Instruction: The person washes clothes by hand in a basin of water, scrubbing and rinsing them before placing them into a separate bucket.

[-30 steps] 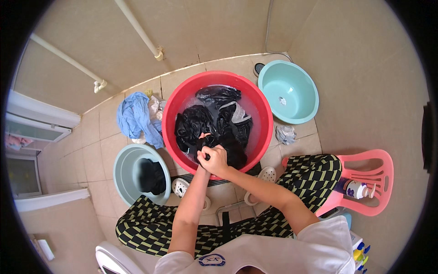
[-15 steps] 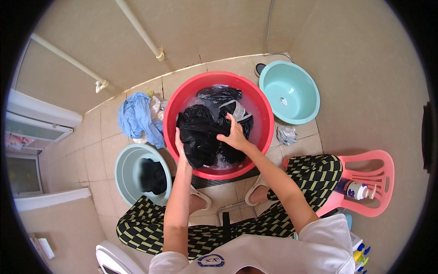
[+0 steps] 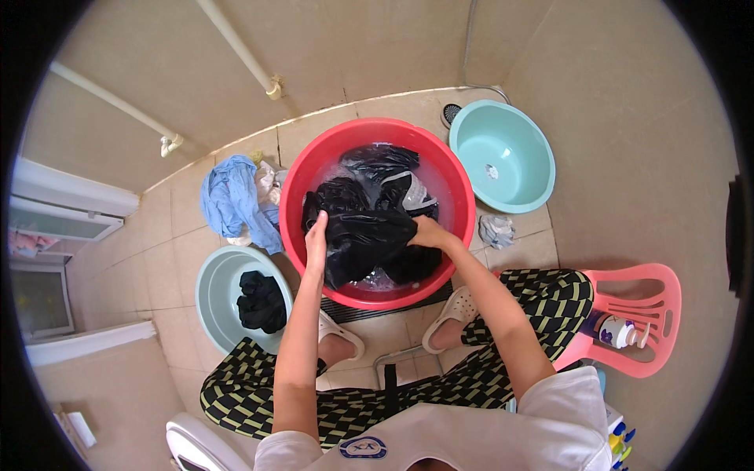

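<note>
A wet black garment (image 3: 369,238) is stretched between my two hands, over soapy water in a large red basin (image 3: 377,127). At its left end, my left hand (image 3: 316,245) grips the cloth with the thumb on top. My right hand (image 3: 430,233) is closed around the right end, its fingertips partly hidden by fabric. Behind my hands, more black clothing (image 3: 381,159) lies soaking, along with a black piece with grey trim (image 3: 418,194). Suds show near the basin's front edge.
Left of the red basin are a blue clothes pile (image 3: 232,196) and a pale blue basin (image 3: 206,294) holding dark cloth (image 3: 261,302). On the right stand a turquoise basin (image 3: 530,177), a crumpled grey cloth (image 3: 496,231) and a pink chair (image 3: 666,314) bearing a pump bottle (image 3: 619,331). A shower head (image 3: 450,115) lies behind.
My right hand, spread above the black clothing before, has closed on the garment and drawn it out sideways. The left hand has shifted slightly right, its thumb now over the cloth.
</note>
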